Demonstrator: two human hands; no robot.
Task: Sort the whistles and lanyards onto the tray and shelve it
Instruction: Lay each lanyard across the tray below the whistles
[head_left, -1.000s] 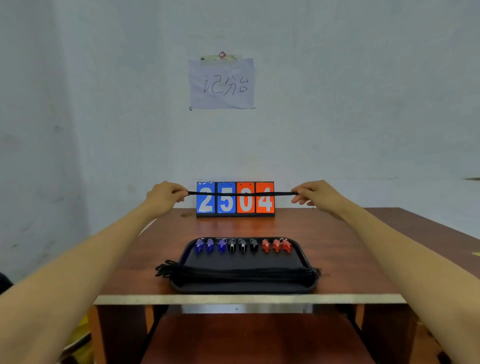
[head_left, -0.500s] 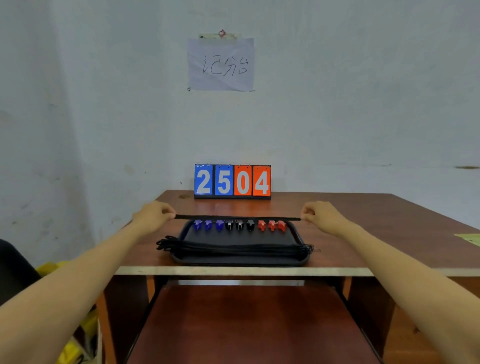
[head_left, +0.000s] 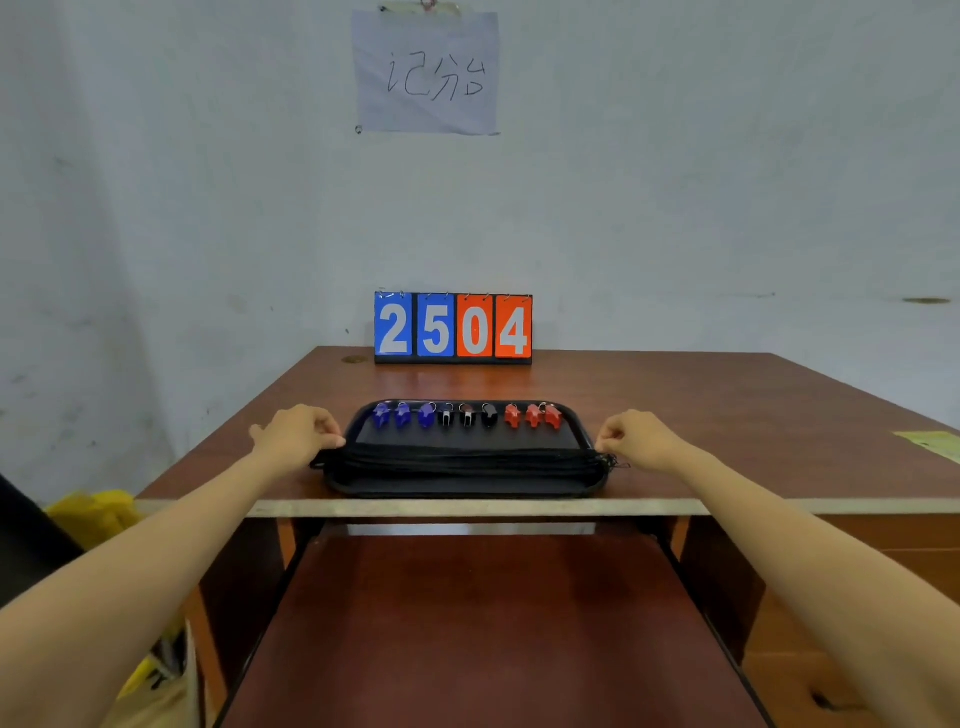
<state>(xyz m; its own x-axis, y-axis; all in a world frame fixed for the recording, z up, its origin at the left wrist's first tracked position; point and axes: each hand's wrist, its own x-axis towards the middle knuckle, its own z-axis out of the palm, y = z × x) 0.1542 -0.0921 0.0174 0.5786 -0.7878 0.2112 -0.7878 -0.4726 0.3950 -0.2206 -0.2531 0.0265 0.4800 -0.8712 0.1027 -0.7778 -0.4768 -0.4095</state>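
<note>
Left hand (head_left: 298, 434), right hand (head_left: 636, 439) pinch lanyard (head_left: 467, 450) across tray (head_left: 462, 491).

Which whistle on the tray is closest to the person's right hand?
The red whistle at the row's right end; all the others, red, black and blue, sit farther from the right hand.

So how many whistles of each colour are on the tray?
blue whistles: 3
black whistles: 3
red whistles: 3
Total: 9 whistles, all in one row along the far side of the tray.
</note>
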